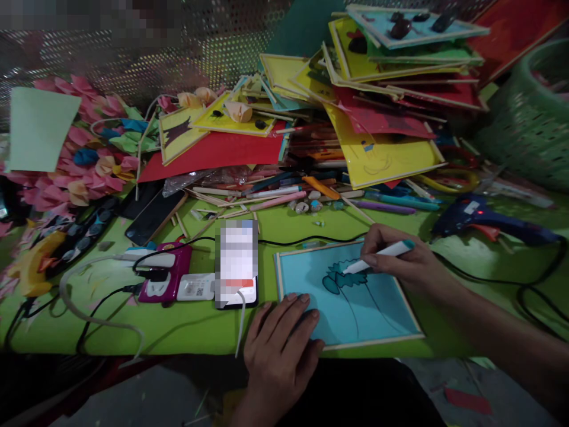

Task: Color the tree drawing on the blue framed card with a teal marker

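A light blue card (377, 314) framed with thin wooden sticks lies on the green table (186, 326), with a dark drawing of a flower and stems on it. My right hand (402, 258) is closed on a white marker (377, 255) with a teal cap end, and its tip touches the drawing. My left hand (282, 341) rests flat on the card's lower left corner, fingers stretched out and holding nothing.
A phone (236, 264) lies left of the card, plugged into a cable beside a magenta charger (164, 279). A blue glue gun (489, 219) sits at right. Piles of framed coloured cards (382, 154), pens (275, 193), paper flowers (89, 154) and a green basket (528, 118) fill the back.
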`<state>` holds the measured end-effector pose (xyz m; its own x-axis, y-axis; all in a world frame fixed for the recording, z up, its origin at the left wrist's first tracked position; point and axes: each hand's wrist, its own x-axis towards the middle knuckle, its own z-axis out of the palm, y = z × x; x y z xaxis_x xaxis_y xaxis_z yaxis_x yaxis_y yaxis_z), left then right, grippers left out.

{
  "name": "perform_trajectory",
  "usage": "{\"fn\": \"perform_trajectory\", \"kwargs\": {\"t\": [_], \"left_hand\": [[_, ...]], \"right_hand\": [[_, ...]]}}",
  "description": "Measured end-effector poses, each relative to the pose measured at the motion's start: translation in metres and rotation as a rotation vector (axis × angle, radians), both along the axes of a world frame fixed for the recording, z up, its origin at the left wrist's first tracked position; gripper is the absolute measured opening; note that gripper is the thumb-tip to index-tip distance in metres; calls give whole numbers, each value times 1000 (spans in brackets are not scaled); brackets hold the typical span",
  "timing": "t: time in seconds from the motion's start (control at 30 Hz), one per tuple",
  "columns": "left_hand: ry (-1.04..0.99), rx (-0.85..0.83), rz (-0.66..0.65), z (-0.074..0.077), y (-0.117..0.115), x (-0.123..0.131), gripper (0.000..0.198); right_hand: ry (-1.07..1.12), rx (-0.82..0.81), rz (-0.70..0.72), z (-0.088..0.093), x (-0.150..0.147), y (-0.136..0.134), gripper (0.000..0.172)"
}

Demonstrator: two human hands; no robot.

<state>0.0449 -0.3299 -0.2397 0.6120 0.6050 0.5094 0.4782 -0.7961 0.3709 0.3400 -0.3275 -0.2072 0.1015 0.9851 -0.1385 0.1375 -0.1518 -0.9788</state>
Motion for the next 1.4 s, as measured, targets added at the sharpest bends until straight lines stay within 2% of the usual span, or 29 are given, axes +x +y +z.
{"fn": "perform_trajectory", "kwargs": {"t": [0.13, 0.3, 0.5, 0.73, 0.97, 1.23, 1.4], "left_hand": [[3, -4, 12, -1, -1, -1, 26], [20, 5, 3, 0, 0, -1, 26], [16, 1, 5, 0, 0, -1, 25], [14, 3, 13, -2, -1, -1, 26], [40, 16, -10, -5, 0, -4, 30], [-30, -12, 16, 0, 0, 1, 24], [13, 4, -4, 0, 0, -1, 26]], "right_hand": [[-14, -6, 0, 1, -1, 0, 32], [-25, 15, -68, -4, 1, -1, 31], [-7, 19, -20, -4, 2, -1, 29], [-40, 57, -79, -7, 2, 1, 24], [-35, 48, -72, -7, 3, 0, 25], [-16, 44, -86, -8, 3, 1, 25], [-21, 38, -94, -9, 3, 0, 25]]}}
